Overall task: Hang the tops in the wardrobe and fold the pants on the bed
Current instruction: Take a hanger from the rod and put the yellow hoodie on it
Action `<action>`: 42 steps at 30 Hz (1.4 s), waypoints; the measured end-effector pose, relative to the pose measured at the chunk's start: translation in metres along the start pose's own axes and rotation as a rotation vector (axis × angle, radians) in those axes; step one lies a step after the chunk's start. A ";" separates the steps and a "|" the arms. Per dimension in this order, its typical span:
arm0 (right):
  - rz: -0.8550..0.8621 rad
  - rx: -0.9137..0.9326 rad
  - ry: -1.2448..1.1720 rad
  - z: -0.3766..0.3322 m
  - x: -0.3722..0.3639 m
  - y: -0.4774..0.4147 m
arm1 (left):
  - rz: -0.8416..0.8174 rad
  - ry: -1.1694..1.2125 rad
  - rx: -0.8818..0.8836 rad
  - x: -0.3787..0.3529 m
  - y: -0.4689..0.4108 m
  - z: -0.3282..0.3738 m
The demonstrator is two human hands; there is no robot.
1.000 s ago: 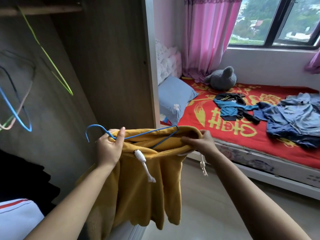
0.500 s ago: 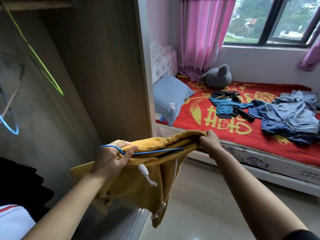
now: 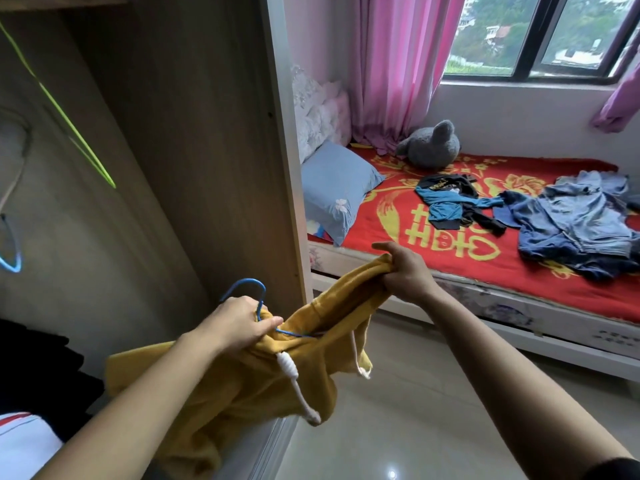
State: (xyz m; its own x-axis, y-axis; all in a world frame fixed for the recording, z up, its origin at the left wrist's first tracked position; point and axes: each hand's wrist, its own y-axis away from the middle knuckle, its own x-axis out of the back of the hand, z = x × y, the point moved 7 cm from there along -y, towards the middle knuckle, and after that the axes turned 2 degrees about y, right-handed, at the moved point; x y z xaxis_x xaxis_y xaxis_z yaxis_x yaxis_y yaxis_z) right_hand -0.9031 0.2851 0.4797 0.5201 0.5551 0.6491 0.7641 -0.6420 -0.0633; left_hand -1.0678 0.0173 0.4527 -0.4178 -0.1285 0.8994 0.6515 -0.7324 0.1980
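Your left hand [image 3: 239, 322] pinched the hanger [image 3: 264, 293] and the top [image 3: 263, 382]; your right hand [image 3: 405, 271] clenched the top's far edge.

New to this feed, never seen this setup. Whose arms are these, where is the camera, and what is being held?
No machine here: these are a person's two bare hands, filmed by one wide-angle camera worn on the head, looking forward and down. The left hand grips a blue hanger that sits partly inside a yellow top. The right hand grips the top's other end and holds it stretched. The open wardrobe stands to the left. On the bed lie a blue pillow, a grey plush toy, a dark-and-blue garment and a pile of denim clothes.
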 end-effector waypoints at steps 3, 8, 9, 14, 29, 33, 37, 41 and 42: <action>0.071 0.128 0.019 -0.024 0.000 0.005 | 0.152 -0.163 0.040 -0.006 0.000 0.012; 0.237 0.123 -0.309 -0.056 0.010 0.011 | 0.228 0.388 0.168 -0.012 -0.006 -0.001; 0.257 0.120 -0.332 -0.065 0.006 0.016 | 0.226 0.560 0.153 -0.012 -0.006 0.000; -0.083 0.091 0.391 -0.073 -0.054 0.031 | 0.294 1.017 0.112 -0.009 0.002 0.007; -0.155 0.711 0.747 -0.138 -0.061 0.057 | 0.517 1.244 -0.042 0.052 0.024 0.041; -0.261 0.721 0.688 -0.134 -0.059 0.052 | 0.554 1.244 -0.026 0.057 0.029 0.037; -0.339 0.560 0.805 -0.097 -0.045 0.038 | 0.743 1.295 -0.019 0.083 0.035 0.014; -0.246 0.617 0.721 -0.104 -0.045 0.041 | 0.617 1.119 0.013 0.090 0.038 0.004; -0.213 0.635 0.642 -0.111 -0.046 0.042 | 0.507 1.101 0.046 0.086 0.037 0.000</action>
State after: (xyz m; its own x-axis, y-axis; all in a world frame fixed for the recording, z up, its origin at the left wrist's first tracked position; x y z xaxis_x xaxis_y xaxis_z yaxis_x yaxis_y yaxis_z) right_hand -0.9377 0.1738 0.5311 0.1790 0.1066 0.9781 0.9835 -0.0444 -0.1752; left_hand -1.0797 -0.0208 0.5378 -0.4087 -0.9100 0.0702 0.9099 -0.4122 -0.0464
